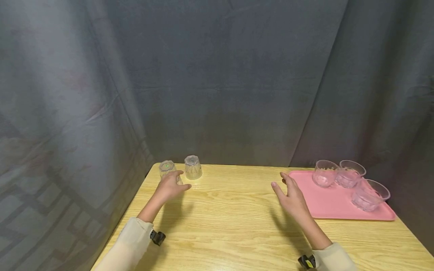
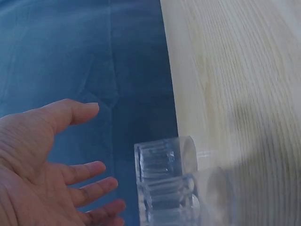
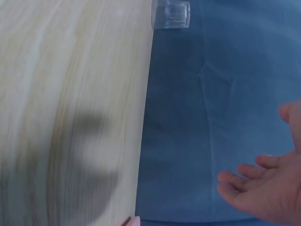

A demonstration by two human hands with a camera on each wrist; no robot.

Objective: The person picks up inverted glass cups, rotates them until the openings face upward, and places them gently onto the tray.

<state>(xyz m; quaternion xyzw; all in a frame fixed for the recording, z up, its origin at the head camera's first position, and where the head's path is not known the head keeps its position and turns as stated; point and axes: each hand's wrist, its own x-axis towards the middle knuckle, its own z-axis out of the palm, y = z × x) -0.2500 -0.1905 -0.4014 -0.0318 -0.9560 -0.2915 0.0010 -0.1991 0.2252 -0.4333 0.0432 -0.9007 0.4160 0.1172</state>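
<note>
Two clear faceted glasses stand upside down at the table's far left corner. My left hand [image 1: 169, 187] is in front of the left glass [image 1: 167, 166] and covers part of it in the head view. In the left wrist view its fingers are spread, apart from both glasses. The other glass [image 1: 193, 168] stands just to the right. My right hand [image 1: 292, 196] hovers over the wood beside the left edge of a pink tray [image 1: 332, 207], thumb and fingers apart, holding nothing. On that tray are three clear round glasses [image 1: 324, 174], upright, at its back and right.
The light wooden table [image 1: 230, 226] reaches back to a grey curtain [image 1: 220, 82], which also hangs along the left and right sides. Its left edge runs close to my left arm.
</note>
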